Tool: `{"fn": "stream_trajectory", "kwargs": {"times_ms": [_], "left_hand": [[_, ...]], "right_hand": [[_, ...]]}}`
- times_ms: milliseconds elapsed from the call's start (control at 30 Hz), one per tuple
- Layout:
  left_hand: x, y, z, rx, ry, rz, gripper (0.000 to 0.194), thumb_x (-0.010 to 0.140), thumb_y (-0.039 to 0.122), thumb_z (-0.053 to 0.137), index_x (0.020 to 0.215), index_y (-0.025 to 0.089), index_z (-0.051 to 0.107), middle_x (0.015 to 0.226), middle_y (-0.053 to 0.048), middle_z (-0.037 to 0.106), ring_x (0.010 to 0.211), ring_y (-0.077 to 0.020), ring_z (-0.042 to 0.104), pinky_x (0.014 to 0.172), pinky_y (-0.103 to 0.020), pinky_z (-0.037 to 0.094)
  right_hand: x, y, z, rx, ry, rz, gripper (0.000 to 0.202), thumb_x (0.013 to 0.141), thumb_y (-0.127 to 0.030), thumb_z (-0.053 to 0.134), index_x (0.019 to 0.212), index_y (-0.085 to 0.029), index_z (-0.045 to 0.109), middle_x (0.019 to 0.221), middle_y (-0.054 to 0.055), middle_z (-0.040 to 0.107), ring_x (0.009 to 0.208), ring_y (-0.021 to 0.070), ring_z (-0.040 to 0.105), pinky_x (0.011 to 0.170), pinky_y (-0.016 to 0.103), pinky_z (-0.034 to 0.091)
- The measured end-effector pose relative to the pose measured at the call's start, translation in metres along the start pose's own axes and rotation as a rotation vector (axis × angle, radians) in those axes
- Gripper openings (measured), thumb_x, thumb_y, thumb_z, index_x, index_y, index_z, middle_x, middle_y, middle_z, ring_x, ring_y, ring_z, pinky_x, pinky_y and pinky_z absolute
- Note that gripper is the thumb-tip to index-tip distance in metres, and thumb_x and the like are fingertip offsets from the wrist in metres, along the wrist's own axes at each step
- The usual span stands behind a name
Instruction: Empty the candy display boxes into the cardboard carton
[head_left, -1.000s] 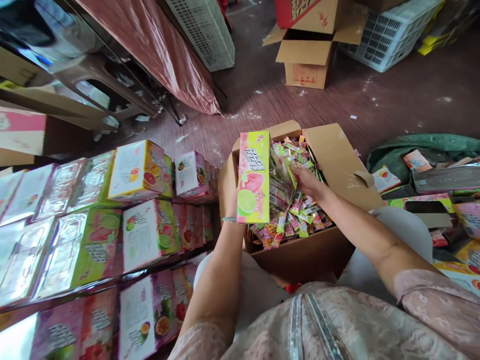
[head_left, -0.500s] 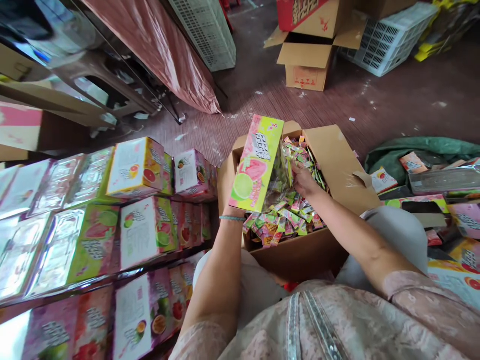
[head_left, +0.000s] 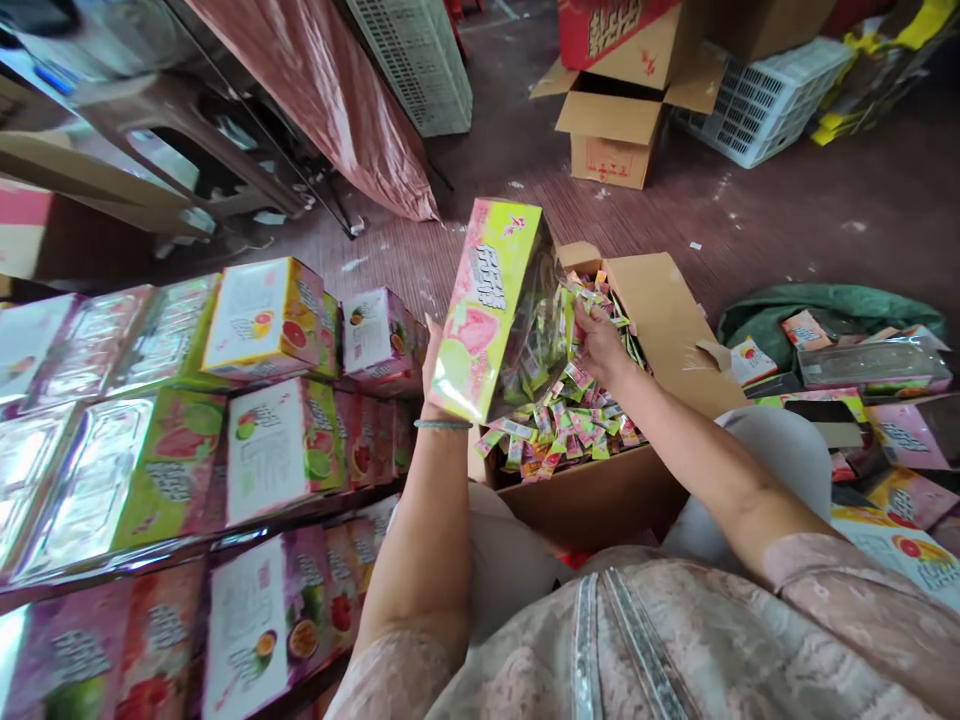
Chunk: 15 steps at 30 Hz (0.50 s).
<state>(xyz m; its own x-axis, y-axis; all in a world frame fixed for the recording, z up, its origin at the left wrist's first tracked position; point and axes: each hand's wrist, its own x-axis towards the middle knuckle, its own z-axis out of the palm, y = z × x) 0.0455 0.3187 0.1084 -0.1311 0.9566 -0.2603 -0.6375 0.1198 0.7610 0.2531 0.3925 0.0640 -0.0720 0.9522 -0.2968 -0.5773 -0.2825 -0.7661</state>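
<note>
So my left hand [head_left: 433, 372] is clamped on the left side of a pink-and-lime-green rectangular cardboard box [head_left: 487, 310], tilted above the left part of an open brown cardboard carton [head_left: 660, 315] heaped with small colourful sachets [head_left: 574, 432]. My right hand [head_left: 602, 350]'s curled at its see-through side, can't tell what it's gripping tbh.

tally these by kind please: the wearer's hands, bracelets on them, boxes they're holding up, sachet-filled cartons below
Hands (left hand, right hand): 2
Bracelet: 1
Held lime-printed box: 1
Sachet-filled carton: 1
Total: 5
</note>
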Motion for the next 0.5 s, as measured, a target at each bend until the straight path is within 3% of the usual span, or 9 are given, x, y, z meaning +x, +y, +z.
{"fn": "stream_trajectory", "kwargs": {"times_ms": [133,233,333,433,500], "left_hand": [[-0.008,0.004,0.004,-0.004,0.004,0.105,0.062,0.100,0.072,0.062,0.132,0.020,0.076,0.141,-0.015,0.077,0.154,-0.0344,0.058,0.121,-0.046,0.056],[-0.019,0.013,-0.003,0.077,-0.008,0.133,0.065,0.084,0.067,0.083,0.128,0.019,0.078,0.140,-0.016,0.077,0.151,-0.0399,0.060,0.117,-0.046,0.058],[-0.031,0.021,-0.015,0.293,0.000,0.184,0.076,0.065,0.040,0.102,0.134,0.021,0.077,0.134,-0.012,0.080,0.141,-0.0380,0.068,0.112,-0.040,0.060],[-0.039,0.020,-0.026,0.484,0.050,0.122,0.105,0.057,0.024,0.104,0.154,0.023,0.066,0.117,-0.008,0.084,0.116,-0.0318,0.079,0.103,-0.038,0.063],[-0.039,0.018,-0.032,0.484,0.075,0.080,0.114,0.057,0.025,0.104,0.161,0.019,0.059,0.106,-0.007,0.084,0.100,-0.0290,0.080,0.095,-0.038,0.064]], "right_hand": [[0.007,0.001,0.005,0.036,0.148,0.120,0.032,0.105,-0.039,0.081,0.086,-0.026,0.059,0.068,-0.009,0.065,0.062,0.0134,0.063,0.058,0.022,0.055],[0.010,0.002,0.008,0.053,0.082,0.086,0.020,0.108,-0.037,0.076,0.094,-0.027,0.065,0.077,-0.007,0.072,0.068,0.0139,0.068,0.061,0.023,0.059],[0.012,0.008,0.010,0.040,0.051,0.035,0.028,0.104,-0.042,0.082,0.090,-0.026,0.064,0.070,-0.008,0.066,0.060,0.0117,0.061,0.057,0.021,0.054],[0.009,0.018,0.008,-0.067,0.003,0.011,0.046,0.099,-0.056,0.086,0.082,-0.025,0.057,0.061,-0.009,0.053,0.053,0.0113,0.048,0.049,0.020,0.046],[0.002,0.024,0.004,-0.181,-0.096,-0.018,0.051,0.096,-0.067,0.084,0.083,-0.025,0.058,0.068,-0.007,0.058,0.062,0.0132,0.056,0.055,0.022,0.050]]}}
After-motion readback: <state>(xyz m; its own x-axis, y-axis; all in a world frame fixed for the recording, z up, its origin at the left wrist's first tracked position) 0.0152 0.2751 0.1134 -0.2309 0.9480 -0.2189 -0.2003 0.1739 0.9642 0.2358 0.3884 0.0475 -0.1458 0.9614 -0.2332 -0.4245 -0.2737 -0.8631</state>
